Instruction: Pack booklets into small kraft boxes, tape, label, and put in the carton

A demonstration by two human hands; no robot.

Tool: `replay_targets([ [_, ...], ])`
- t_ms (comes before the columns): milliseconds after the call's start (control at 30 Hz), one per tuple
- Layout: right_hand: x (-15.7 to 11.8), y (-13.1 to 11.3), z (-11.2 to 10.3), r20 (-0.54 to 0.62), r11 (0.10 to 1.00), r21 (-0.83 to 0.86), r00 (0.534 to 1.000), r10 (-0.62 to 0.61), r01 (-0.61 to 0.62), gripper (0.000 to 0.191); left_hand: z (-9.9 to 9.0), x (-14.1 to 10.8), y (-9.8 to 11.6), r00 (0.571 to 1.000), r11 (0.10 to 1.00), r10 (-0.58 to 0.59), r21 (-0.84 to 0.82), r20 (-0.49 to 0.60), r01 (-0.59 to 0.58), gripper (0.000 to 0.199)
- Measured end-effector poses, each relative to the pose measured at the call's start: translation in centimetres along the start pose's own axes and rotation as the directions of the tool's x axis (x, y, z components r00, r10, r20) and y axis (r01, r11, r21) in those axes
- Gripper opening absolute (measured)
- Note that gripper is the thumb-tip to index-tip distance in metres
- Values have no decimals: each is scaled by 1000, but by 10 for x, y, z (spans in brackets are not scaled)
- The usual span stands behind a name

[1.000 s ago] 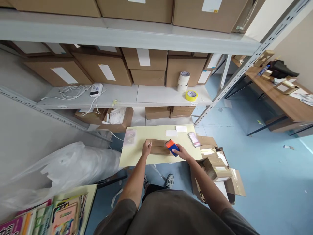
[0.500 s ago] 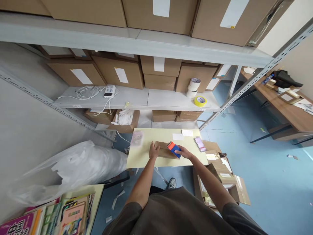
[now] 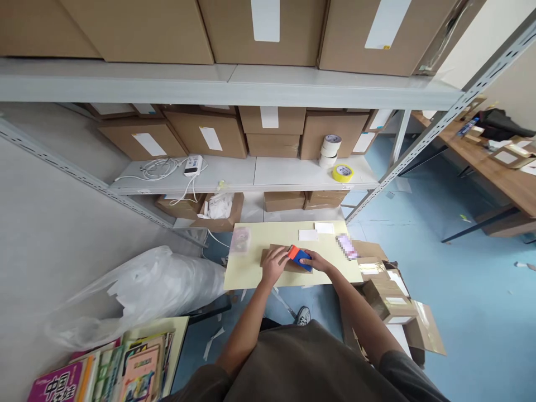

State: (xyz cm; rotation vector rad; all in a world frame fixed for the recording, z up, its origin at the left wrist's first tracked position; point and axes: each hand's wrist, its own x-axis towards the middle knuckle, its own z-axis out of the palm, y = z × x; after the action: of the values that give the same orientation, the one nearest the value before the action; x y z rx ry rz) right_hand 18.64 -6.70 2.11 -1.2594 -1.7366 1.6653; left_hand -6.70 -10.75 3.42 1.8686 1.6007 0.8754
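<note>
The right hand is clamping around the blue part of a blue and orange item, its fingers wrapping the side and its thumb lying along the top. The item is lying slantwise over a brown cardboard piece, its orange end pointing toward the left hand. The left hand is arching palm down over the left part of the cardboard, its fingers spreading slightly and reaching to the orange end; whether they are pinching anything cannot be told. The two hands are working close together but apart, with the item between them.

The cardboard is resting near the middle of the near edge of a pale yellow table. Beyond it, toward the far right, two white slips are lying side by side, and a pixelated item is lying at the right edge. A pinkish packet is lying at the far left corner. On the shelf beyond, a yellow tape roll is resting just right of stacked white rolls.
</note>
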Motion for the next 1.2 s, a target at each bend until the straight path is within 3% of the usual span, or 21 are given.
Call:
replay_targets([
  [100, 4, -3, 1, 15, 1000, -21, 1000, -18, 19, 56, -6, 1, -3, 999, 998, -42, -50, -2, 42, 26],
  [200, 7, -5, 2, 21, 998, -69, 1000, -10, 11, 49, -5, -3, -9, 975, 971, -176, -188, -134, 150, 34],
  [267, 10, -7, 1, 35, 994, -110, 999, 4, -1, 45, 1, -6, -15, 923, 917, -328, -301, -202, 260, 44],
  [400, 18, -12, 0, 55, 966, -256, 997, 49, -33, 41, 13, -9, -34, 791, 766, -578, -469, -201, 440, 57],
  [600, 27, -27, 3, 83, 919, -394, 996, 45, -9, 35, 10, -1, -64, 642, 573, -748, -649, -166, 500, 36],
  [700, 31, -39, 9, 91, 872, -487, 991, 101, -44, 38, 6, 2, -75, 549, 434, -831, -723, -90, 538, 26],
  [767, 36, -47, 14, 87, 834, -546, 986, 145, -75, 39, 5, 3, -81, 510, 358, -860, -749, -31, 558, 23],
  [1067, 56, -69, 31, -3, 723, -659, 961, 275, -209, 42, 11, 12, -113, 513, 292, -849, -695, 128, 657, 16],
  [1200, 60, -75, 40, -40, 675, -692, 948, 316, -255, 43, 21, 13, -124, 581, 338, -784, -637, 217, 693, 16],
])
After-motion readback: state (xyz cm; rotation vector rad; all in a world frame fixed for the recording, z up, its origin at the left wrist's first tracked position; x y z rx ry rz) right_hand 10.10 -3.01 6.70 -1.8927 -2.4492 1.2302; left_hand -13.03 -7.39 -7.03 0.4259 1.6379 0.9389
